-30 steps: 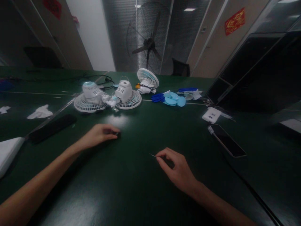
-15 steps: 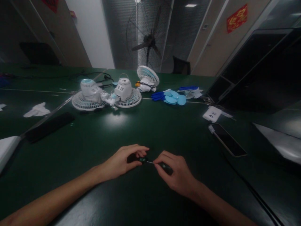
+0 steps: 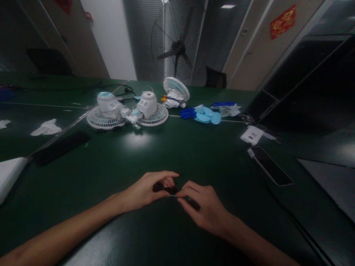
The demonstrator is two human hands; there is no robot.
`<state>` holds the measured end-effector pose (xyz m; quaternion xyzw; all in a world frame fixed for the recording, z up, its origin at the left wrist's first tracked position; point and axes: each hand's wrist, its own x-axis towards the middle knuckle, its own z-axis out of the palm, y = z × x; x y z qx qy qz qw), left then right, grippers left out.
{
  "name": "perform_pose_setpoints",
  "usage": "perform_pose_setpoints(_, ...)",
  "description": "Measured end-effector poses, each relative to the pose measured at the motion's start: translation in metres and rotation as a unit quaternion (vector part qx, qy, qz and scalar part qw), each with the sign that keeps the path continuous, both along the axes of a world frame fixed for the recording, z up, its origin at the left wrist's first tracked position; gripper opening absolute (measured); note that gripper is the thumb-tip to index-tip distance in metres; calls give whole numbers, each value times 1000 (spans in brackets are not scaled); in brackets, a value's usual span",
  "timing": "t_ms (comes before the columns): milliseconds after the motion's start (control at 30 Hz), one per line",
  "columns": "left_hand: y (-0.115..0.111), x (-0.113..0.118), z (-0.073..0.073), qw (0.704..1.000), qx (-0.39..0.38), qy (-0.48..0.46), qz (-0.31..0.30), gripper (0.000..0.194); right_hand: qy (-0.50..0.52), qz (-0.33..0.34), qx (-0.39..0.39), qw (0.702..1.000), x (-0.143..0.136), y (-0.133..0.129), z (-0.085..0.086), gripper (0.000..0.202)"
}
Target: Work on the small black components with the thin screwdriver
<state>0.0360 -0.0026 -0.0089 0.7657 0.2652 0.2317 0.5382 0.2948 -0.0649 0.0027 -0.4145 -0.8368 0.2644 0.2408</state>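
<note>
My left hand [image 3: 144, 189] is curled on the near middle of the table around a small dark object [image 3: 158, 187], which sits between thumb and fingers. Its exact kind is too dark to make out. My right hand [image 3: 208, 207] grips a small screwdriver [image 3: 192, 203] with a dark handle, fingertips pinched near its thin metal shaft. The shaft points left and its tip lies at the dark object beside my left thumb; whether it touches is not clear.
White fans [image 3: 154, 115] lie on the green table [image 3: 133, 159] beyond my hands. Blue gloves [image 3: 188, 113] and light blue discs [image 3: 206, 115] are at the back. To the right are a phone [image 3: 271, 166], a white box [image 3: 252, 135] and cables. A black case [image 3: 62, 147] lies left.
My right hand has moved a little left, bringing the screwdriver tip to the dark object. The object has turned in my left hand, so its green part no longer shows.
</note>
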Motion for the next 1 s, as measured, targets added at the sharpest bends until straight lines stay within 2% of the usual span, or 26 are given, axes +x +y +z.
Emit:
perform_pose_setpoints(133, -1, 0, -2, 1000, 22, 8, -6, 63, 47, -77, -9, 996, 3, 2, -4, 16)
perform_pose_setpoints(233, -3, -3, 2, 995, 86, 50, 5, 60, 60, -89, -12, 994, 5, 4, -3, 15)
perform_pose_setpoints(367, 5, -18, 13, 978, 167, 120, -28, 27, 66, -89, -17, 994, 6, 4, 0, 15)
perform_pose_setpoints(433, 18, -33, 16, 973, 181, 139, -37, 22, 71, -90, -25, 993, 5, 4, 1, 15)
perform_pose_setpoints(533, 51, -65, 14, 966, 199, 165, 22, 30, 77, -87, -37, 992, 6, 4, 2, 15)
perform_pose_setpoints(700, 106, -140, 7, 915, 227, 255, 214, 47, 79, -78, -45, 993, 8, 3, 1, 14)
perform_pose_setpoints(867, 124, -198, 1, 878, 231, 290, 302, 67, 78, -82, -39, 993, 9, 3, -2, 15)
perform_pose_setpoints(1000, 130, -225, -6, 881, 206, 262, 337, 83, 81, -82, -22, 993, 7, 4, -3, 15)
